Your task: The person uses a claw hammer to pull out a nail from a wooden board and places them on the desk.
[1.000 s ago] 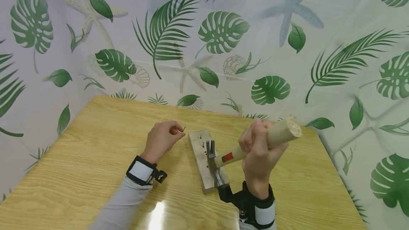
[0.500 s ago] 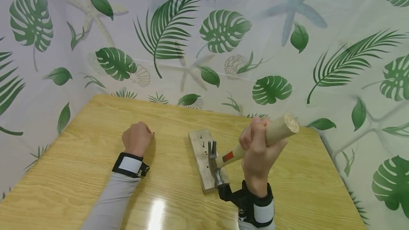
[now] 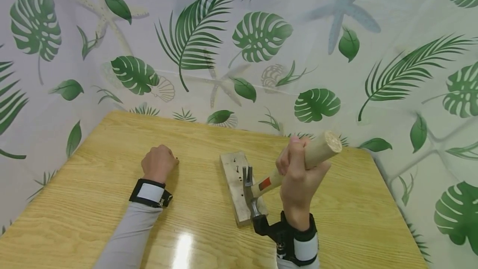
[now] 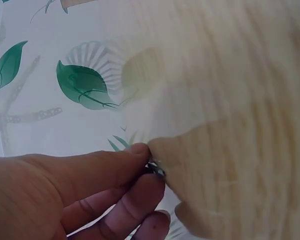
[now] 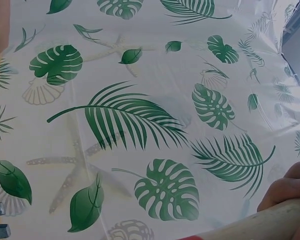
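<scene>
In the head view my left hand rests low at the table's left side. The left wrist view shows its thumb and fingertips pinching a nail, mostly hidden by the fingers. My right hand grips the wooden handle of a claw hammer, its butt pointing up to the right. The hammer's steel head lies across the right part of a wooden block, claw turned away from me. Several small nails and dark holes show in the block's top. In the right wrist view the hammer's claw appears at the lower left.
The block lies on a wood-grain table, a little right of its middle. Behind and beside the table hangs a pale curtain with printed green leaves. A black camera mount on my right wrist sits close to the hammer head.
My left hand, with the nail, has moved left away from the block and come down by the table. The right hand has tilted the hammer handle slightly left; the head stays over the block.
</scene>
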A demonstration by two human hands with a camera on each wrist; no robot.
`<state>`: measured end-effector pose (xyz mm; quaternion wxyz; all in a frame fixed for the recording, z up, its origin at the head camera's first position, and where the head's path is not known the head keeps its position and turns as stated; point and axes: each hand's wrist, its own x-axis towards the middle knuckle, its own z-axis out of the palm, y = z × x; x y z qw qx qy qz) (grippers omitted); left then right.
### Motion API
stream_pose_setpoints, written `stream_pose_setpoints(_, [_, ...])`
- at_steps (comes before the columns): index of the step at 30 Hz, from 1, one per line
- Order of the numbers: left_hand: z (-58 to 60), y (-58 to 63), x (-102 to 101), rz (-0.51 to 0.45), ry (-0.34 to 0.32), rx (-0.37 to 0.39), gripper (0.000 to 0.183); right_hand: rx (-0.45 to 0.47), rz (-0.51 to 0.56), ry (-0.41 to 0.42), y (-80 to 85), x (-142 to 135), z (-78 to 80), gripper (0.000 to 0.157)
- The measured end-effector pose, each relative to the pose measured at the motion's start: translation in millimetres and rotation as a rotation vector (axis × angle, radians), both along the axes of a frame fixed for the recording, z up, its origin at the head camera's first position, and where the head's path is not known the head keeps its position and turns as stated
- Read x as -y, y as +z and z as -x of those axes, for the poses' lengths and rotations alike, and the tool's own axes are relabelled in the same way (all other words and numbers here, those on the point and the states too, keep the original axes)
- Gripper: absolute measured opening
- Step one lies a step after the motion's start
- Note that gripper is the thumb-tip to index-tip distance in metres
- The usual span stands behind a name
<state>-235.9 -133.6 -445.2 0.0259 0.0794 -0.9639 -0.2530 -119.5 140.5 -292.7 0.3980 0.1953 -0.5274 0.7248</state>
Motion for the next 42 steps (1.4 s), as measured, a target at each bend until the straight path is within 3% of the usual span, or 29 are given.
stream_pose_setpoints(5, [1.3,0.6,0,-0.013,0.0,-0.01,0.04,-0.004,-0.005,-0.001,0.2,1,2.7,0.035])
stream_pose_setpoints(9, [0.8,4.7,-8,-0.035,-0.045,-0.137,0.033,-0.015,-0.003,0.002,-0.4,2,4.8,0.033])
stream_pose_setpoints(13, [-3.8,13.2,-33,-0.107,-0.25,-0.261,0.037,-0.021,-0.003,0.029,-2.0,4,8.5,0.032])
stream_pose_setpoints(17, [-13.5,13.5,-64,-0.109,-0.465,-0.249,0.036,-0.02,-0.027,0.06,-4.7,6,16.0,0.034])
stream_pose_setpoints(20, [-20.3,7.5,-80,-0.067,-0.549,-0.215,0.038,0.02,-0.055,0.057,-7.6,6,25.2,0.035])
stream_pose_setpoints(26, [-27.3,-2.1,-91,-0.03,-0.555,-0.2,0.037,0.217,-0.168,0.017,-9.8,3,50.7,0.031])
stream_pose_setpoints(36, [-29.7,-2.5,-92,-0.051,-0.578,-0.221,0.036,0.377,-0.217,0.053,-7.9,7,93.7,0.036])
stream_pose_setpoints(42, [-30.3,-2.0,-96,-0.04,-0.588,-0.249,0.035,0.515,-0.318,0.009,-9.1,22,124.5,0.04])
